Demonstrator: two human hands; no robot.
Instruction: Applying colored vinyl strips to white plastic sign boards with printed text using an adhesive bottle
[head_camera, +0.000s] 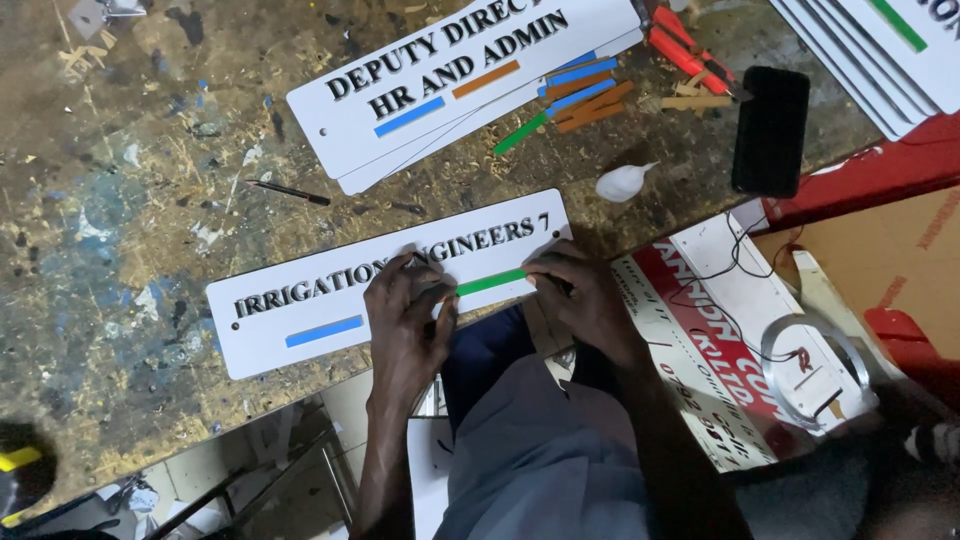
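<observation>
While both hands press on the long white plastic sign plate (300, 315) lying on the scuffed, paint-flecked wooden workbench (110, 200), the left hand (408, 320) lies flat, fingers spread, gripping nothing. At its three o'clock, the right hand (578, 292) pinches the end of a narrow green plastic strip (490, 282) against the plate. A blue strip (323, 331) sits at nine o'clock.

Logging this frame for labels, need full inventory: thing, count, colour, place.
white sign plate: 1, white with black letters, bench front
green strip: 1, green, on that plate between both hands
blue strip: 1, blue, plate's lower left
sign stack: several, white, bench top
loose strips: several, blue, orange, green, beside stack
phone: 1, black, right
pen: 1, dark, bench centre
left hand: on plate
right hand: on strip's end
</observation>
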